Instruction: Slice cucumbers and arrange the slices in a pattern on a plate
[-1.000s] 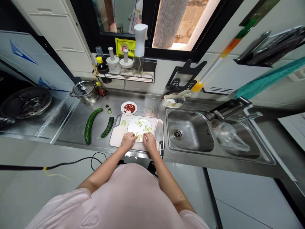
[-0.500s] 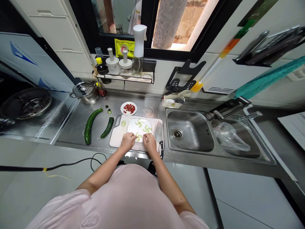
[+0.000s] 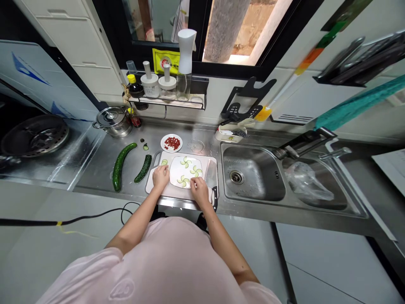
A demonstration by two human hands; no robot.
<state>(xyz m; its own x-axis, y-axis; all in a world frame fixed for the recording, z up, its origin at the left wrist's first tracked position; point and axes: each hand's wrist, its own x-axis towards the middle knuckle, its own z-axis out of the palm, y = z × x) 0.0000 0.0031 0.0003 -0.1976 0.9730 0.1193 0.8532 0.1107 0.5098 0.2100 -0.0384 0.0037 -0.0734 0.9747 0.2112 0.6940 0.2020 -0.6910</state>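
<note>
We see the left hand [image 3: 160,178] over the left part of the cutting board [image 3: 177,194], just beside the plate, its fingers curled and drawn close; we cannot tell whether they pinch a slice. The loose slices [image 3: 164,162] lie on the board just beyond its fingertips. The right hand [image 3: 199,190] rests at the near right edge of the plate [image 3: 175,170], thumb and forefinger close together; whether anything sits between them, we cannot make out.

On the white plate, between our two hands, cucumber slices lie in three curled fans: the far fan [image 3: 185,162], the right fan [image 3: 196,171] and the near fan [image 3: 183,181]. We judge the step in hand to be arranging slices into this pattern, and the next move to call for a light pinch on one slice from the loose ones.

Farther out, a knife [image 3: 209,172] lies along the board's right side, a dish [image 3: 163,143] of red bits [image 3: 172,142] stands behind, and a short cucumber [image 3: 143,169] and a long cucumber [image 3: 119,167] lie to the left.
</note>
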